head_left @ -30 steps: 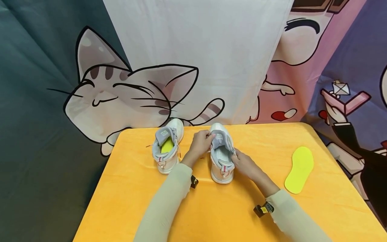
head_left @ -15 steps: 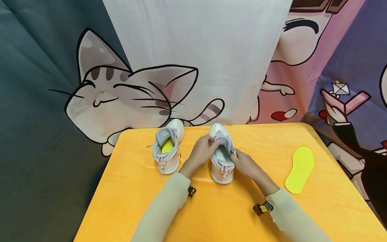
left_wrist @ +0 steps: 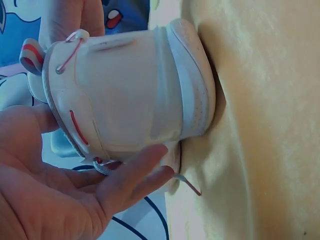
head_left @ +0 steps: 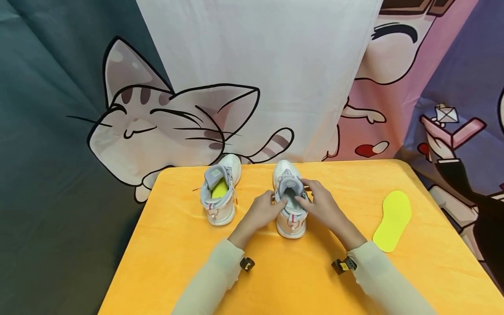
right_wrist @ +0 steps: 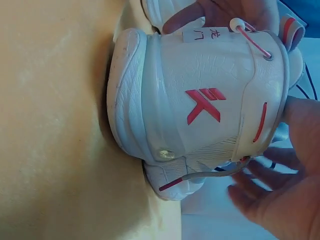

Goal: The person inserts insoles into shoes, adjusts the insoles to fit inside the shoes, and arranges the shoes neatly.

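Between the left hand and right hand, both gripping its collar, the white shoe points toe-away.

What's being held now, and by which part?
The left hand and right hand hold the white shoe between them, by opposite sides of its collar.

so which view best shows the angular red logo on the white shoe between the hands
The right wrist view: the logo faces it, unobstructed. The left wrist and head views show the shoe from other angles, with no logo visible.
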`<action>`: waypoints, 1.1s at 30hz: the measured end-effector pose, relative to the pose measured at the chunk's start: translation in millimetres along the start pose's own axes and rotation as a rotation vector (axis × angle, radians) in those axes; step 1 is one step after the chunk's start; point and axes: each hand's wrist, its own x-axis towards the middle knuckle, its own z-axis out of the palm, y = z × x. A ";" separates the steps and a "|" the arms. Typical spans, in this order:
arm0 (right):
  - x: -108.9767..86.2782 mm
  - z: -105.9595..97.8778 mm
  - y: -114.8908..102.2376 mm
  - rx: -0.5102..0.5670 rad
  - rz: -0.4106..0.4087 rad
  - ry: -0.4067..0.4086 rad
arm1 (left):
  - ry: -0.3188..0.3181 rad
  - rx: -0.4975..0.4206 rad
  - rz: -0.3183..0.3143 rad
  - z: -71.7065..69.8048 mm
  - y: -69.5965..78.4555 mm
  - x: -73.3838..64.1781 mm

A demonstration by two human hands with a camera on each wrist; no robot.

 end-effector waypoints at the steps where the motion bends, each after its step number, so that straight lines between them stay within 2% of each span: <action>1: 1.3 -0.2 -0.3 -0.022 -0.026 0.028 | -0.008 -0.010 -0.004 0.1 -0.2 -0.1; 6: 11.1 -2.0 0.4 -0.097 -0.111 0.105 | -0.040 -0.093 -0.013 2.0 -2.4 1.1; 10: 21.5 -4.8 2.3 -0.105 -0.178 0.079 | -0.061 -0.193 -0.011 4.3 -3.8 2.2; 13: 29.1 -8.3 3.8 -0.113 -0.193 0.060 | -0.074 -0.246 -0.002 5.0 -4.0 2.7; 22: 56.4 -16.1 8.2 -0.147 -0.119 0.015 | -0.069 -0.255 0.026 2.8 -1.1 5.7; 27: 71.2 -14.8 13.1 -0.153 -0.042 -0.015 | -0.085 -0.261 0.005 -1.3 -0.7 9.3; 33: 81.0 -11.3 20.3 -0.127 -0.008 -0.019 | -0.089 -0.261 -0.003 -1.1 -0.4 12.6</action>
